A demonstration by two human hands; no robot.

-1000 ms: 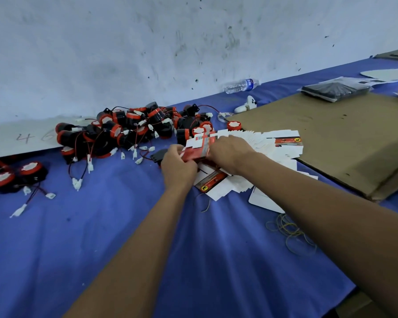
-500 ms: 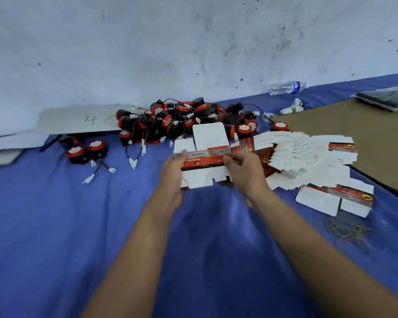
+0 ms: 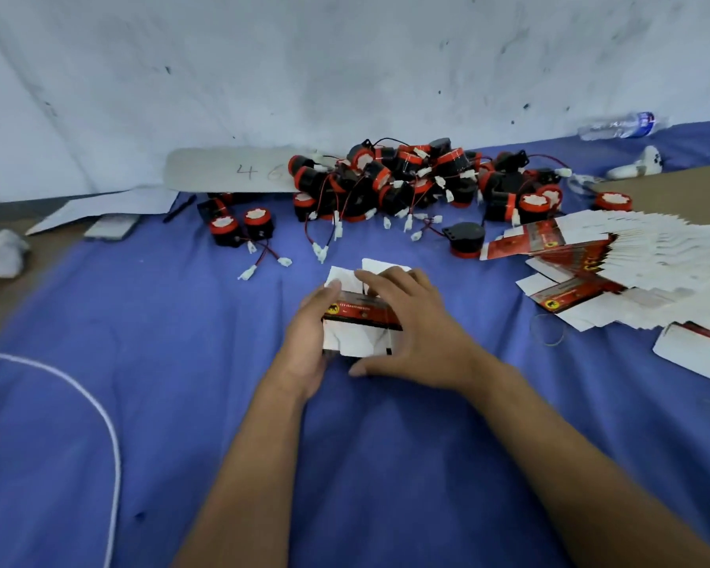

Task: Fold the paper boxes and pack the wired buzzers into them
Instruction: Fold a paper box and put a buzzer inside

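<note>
A red and white paper box is partly opened up between both hands, above the blue cloth. My left hand grips its left side, thumb on top. My right hand covers its right side, fingers curved over the top and thumb under the near edge. White flaps stick up behind the fingers. A pile of black and red wired buzzers lies beyond, by the wall. Two more buzzers sit to the left of the pile. A fanned stack of flat boxes lies at the right.
A blue cloth covers the table. A white cord curves at the left. A card marked 46 leans on the wall. A water bottle and brown cardboard are at the far right. A rubber band lies near the stack.
The flat box came off the stack toward me and to the left, and now opens into a sleeve between both hands. My head has turned left, shifting the scene right.
</note>
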